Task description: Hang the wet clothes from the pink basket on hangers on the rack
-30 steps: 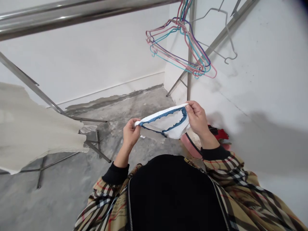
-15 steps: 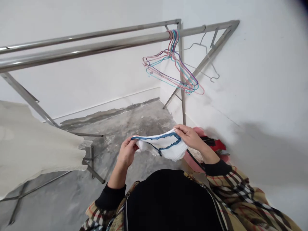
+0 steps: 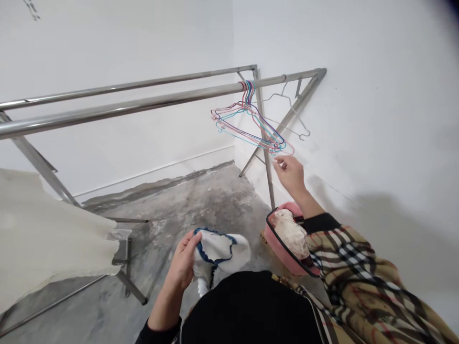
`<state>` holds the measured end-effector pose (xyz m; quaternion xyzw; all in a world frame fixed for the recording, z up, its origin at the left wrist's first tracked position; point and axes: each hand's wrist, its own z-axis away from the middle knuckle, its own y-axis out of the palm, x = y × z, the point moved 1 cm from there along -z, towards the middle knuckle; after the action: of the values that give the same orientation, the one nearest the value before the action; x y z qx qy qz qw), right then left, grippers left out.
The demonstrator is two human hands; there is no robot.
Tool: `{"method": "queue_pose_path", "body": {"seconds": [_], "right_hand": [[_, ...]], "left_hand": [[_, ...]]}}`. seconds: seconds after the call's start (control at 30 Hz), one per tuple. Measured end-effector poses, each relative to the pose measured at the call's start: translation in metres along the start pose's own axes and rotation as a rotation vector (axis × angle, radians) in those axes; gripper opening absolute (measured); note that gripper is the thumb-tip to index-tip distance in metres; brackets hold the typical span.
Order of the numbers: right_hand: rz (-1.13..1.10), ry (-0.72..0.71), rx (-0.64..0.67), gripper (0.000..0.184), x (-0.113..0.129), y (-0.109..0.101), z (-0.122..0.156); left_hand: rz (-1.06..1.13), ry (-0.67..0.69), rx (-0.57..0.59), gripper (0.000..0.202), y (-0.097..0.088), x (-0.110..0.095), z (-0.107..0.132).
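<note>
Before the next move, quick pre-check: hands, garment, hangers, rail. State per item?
1. Garment held: ok, left hand grips its blue-trimmed edge.
2. Right hand off the garment: ok, it is raised near the lower edge of the coloured hangers.
3. Right hand touching a hanger: cannot tell, fingertips and wires are too close in this view.
4. Coloured hangers on the rail: ok, hooked over it.
5. Coloured hangers spaced out: not ok, bunched and overlapping.
6. Grey hanger hooked apart from the bunch: ok, farther right on the rail.
</note>
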<state>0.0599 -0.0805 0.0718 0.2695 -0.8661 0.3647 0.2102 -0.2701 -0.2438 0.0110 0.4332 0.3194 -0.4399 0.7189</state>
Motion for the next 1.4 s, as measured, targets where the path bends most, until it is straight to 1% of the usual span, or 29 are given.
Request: {"method": "queue_pose_path", "body": {"seconds": [0.03,0.1,0.2,0.33,0.4,0.5,0.57,0.63,0.73,0.83,0.93,1.0,1.07,1.2,1.27,1.33,1.4], "right_hand": [[0.08,0.001,-0.069,0.023,-0.002,-0.001,-0.015],[0.23,0.012,-0.119,0.025,-0.004,0.001,-0.039],[0.388,0.011,-0.071,0.025,-0.006,0.011,-0.062],[0.505,-0.041,0.006,0.024,-0.008,0.027,-0.075],[0.547,-0.042,0.031,0.023,-0.009,0.032,-0.079],[0.568,-0.019,0.057,0.022,-0.009,0.035,-0.083],[0.534,-0.008,0.046,0.023,-0.007,0.034,-0.084],[0.428,-0.01,0.063,0.028,-0.001,0.033,-0.083],[0.131,-0.034,0.156,0.035,0.013,0.032,-0.079],[-0.16,-0.032,0.187,0.044,0.026,0.031,-0.072],[-0.317,0.021,0.214,0.05,0.034,0.031,-0.066],[-0.348,0.045,0.231,0.05,0.037,0.032,-0.064],[-0.341,0.041,0.217,0.048,0.04,0.033,-0.065],[-0.268,-0.027,0.146,0.044,0.044,0.036,-0.073],[-0.246,-0.053,0.144,0.044,0.043,0.036,-0.072],[-0.258,-0.053,0.166,0.046,0.04,0.036,-0.062],[-0.293,-0.035,0.185,0.048,0.034,0.034,-0.04]], "left_hand": [[-0.008,0.002,0.001,0.026,-0.001,0.001,0.001],[-0.013,0.007,-0.014,0.028,-0.002,0.003,0.003],[0.011,0.018,-0.078,0.031,-0.006,0.006,0.004],[0.036,0.043,-0.135,0.036,-0.013,0.009,0.007],[0.018,0.059,-0.134,0.038,-0.014,0.01,0.009],[-0.01,0.064,-0.101,0.038,-0.014,0.01,0.014],[-0.026,0.065,-0.077,0.038,-0.013,0.011,0.016],[-0.051,0.065,-0.06,0.037,-0.013,0.012,0.017],[-0.103,0.077,-0.032,0.036,-0.015,0.013,0.016],[-0.161,0.126,-0.014,0.031,-0.016,0.014,0.013],[-0.203,0.174,-0.015,0.022,-0.016,0.014,0.011],[-0.211,0.191,-0.022,0.017,-0.015,0.015,0.01],[-0.209,0.19,-0.031,0.015,-0.014,0.015,0.008],[-0.165,0.157,-0.049,0.015,-0.01,0.015,0.006],[-0.13,0.139,-0.045,0.015,-0.009,0.013,0.005],[-0.109,0.128,-0.051,0.016,-0.008,0.01,0.004],[-0.098,0.136,-0.073,0.016,-0.007,0.006,0.002]]}}
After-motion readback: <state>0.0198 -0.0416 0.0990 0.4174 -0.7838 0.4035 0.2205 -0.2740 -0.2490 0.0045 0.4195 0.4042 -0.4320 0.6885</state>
